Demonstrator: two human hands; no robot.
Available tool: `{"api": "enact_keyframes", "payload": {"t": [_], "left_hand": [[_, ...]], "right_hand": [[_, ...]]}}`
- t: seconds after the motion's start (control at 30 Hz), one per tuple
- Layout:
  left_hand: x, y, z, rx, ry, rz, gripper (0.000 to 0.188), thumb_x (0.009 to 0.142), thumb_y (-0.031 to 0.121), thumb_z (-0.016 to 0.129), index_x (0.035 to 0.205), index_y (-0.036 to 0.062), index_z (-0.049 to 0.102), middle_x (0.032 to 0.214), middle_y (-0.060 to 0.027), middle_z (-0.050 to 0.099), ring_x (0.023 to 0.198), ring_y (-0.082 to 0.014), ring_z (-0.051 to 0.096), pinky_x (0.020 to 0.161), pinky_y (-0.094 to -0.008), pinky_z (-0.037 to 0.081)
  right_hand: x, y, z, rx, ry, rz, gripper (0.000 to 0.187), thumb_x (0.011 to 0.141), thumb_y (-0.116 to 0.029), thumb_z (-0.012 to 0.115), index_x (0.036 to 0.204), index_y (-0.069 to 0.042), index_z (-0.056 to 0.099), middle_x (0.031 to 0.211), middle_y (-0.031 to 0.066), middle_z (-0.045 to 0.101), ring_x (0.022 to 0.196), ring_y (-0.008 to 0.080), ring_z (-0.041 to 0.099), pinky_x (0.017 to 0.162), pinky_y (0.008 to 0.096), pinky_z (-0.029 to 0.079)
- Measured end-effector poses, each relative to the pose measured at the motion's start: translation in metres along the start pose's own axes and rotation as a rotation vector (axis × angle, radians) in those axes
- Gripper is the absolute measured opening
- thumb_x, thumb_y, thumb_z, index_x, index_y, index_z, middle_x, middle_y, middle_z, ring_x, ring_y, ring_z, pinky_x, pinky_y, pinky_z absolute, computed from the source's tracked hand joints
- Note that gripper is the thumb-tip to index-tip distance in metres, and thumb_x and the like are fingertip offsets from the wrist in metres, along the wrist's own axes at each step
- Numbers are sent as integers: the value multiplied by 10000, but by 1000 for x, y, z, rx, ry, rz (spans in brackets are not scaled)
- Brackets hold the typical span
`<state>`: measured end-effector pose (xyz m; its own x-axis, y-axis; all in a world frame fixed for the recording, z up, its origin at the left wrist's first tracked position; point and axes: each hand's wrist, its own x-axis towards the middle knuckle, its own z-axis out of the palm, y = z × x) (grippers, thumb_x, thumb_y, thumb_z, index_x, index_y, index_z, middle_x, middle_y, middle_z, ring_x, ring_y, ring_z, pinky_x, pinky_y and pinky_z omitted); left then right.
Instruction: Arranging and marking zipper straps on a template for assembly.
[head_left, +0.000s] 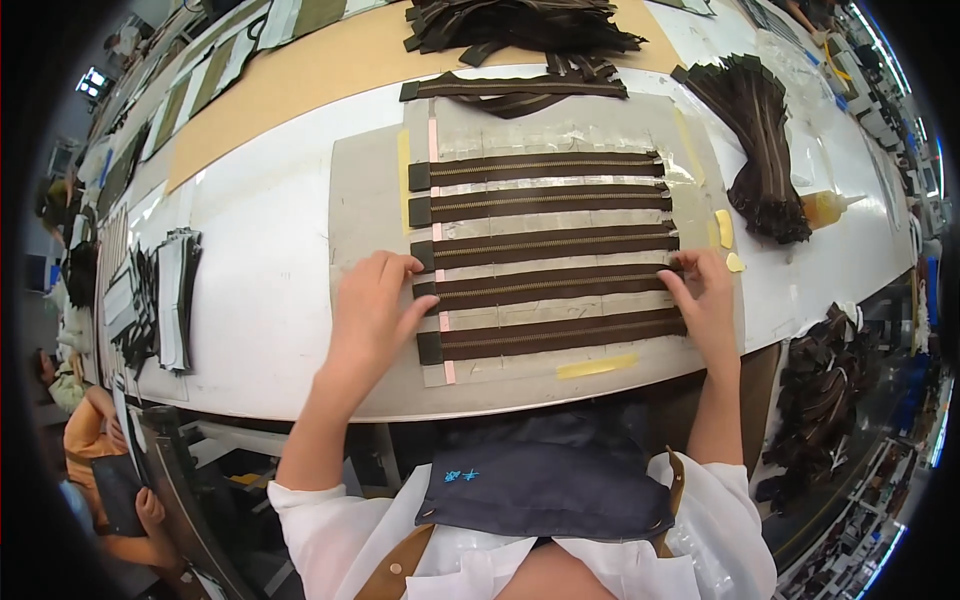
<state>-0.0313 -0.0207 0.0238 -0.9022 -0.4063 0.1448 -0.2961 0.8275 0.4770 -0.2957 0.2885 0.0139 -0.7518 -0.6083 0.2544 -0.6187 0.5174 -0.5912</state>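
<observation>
Several dark brown zippers with metal teeth lie in parallel rows on a grey board (365, 190). A dark square tab ends each one on the left, next to a pink strip (449, 370). My left hand (372, 308) has thumb and forefinger at opposite edges of the tab of the second-nearest zipper (550, 285). At that zipper's right end, the thumb and forefinger of my right hand (708, 300) pinch its tip. The nearest zipper (565, 333) lies flat just below, untouched.
Loose zippers (520, 88) lie beyond the board, with a heap (520, 25) behind them. At right are a zipper bundle (755, 140) and a bottle of amber liquid (823, 209). Fabric strips (175, 300) are stacked at left. A person in orange (90, 430) sits lower left.
</observation>
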Motion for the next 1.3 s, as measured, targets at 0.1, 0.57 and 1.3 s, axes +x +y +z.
{"api": "enact_keyframes", "payload": {"t": [0.1, 0.57, 1.3], "left_hand": [[-9, 7, 10, -48, 58, -49, 344, 814, 65, 801, 1104, 41, 618, 940, -111, 634, 911, -299, 613, 840, -408, 483], [-27, 18, 14, -71, 114, -7, 225, 749, -9, 801, 893, 59, 642, 918, -76, 608, 902, -246, 574, 841, -359, 415], [-42, 17, 16, -77, 284, 102, 272, 719, -59, 785, 893, 94, 643, 934, -40, 652, 951, -232, 598, 957, -372, 376]], "right_hand": [[5, -12, 4, 52, -118, 12, 188, 843, -33, 773, 946, 9, 620, 896, 100, 620, 834, 273, 576, 774, 368, 476], [-38, -2, -26, 341, -249, -113, 213, 719, 109, 747, 890, -14, 715, 879, 58, 649, 879, 231, 581, 787, 332, 471], [-40, 7, -33, 250, -193, -72, 140, 765, 25, 741, 887, -42, 722, 906, 43, 677, 1006, 243, 563, 993, 360, 371]]}}
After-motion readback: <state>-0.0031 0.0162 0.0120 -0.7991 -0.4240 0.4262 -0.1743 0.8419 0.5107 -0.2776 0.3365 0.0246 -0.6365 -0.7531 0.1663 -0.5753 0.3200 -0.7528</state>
